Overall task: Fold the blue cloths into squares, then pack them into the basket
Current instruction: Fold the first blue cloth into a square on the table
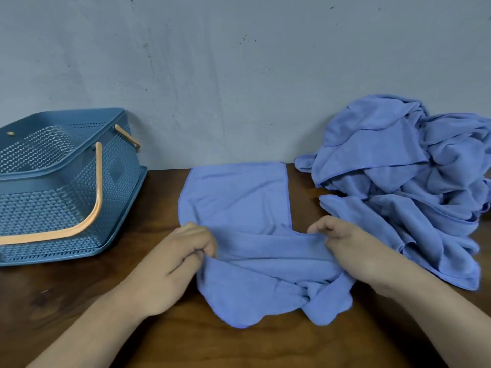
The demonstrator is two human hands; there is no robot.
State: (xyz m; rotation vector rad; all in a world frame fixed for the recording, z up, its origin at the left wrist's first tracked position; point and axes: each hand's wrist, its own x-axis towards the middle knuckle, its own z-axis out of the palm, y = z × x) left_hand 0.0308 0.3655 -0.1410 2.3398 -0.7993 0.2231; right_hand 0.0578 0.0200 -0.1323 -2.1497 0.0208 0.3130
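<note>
We see the fingers [206, 244] of the left hand [174, 265] curled in, pinching the left edge of a blue cloth [239, 203] where it bunches. The fingers [322, 227] of the right hand [354, 252] are curled as well, gripping a raised fold of the same cloth on its right side. Between our two hands the cloth is gathered into ridges. Its far half lies flat on the dark wooden worktop [79, 301] and reaches the foot of the wall [239, 62], while its near corners lie loose and rumpled towards us.

Just right of the right hand a pile of blue cloths [398, 168] lies heaped and unfolded against the wall, its nearest edge close to our wrist. Well apart on the left stands the blue perforated basket [66, 166], its orange handles [98, 197] folded down against its sides. We see no cloth inside it.
</note>
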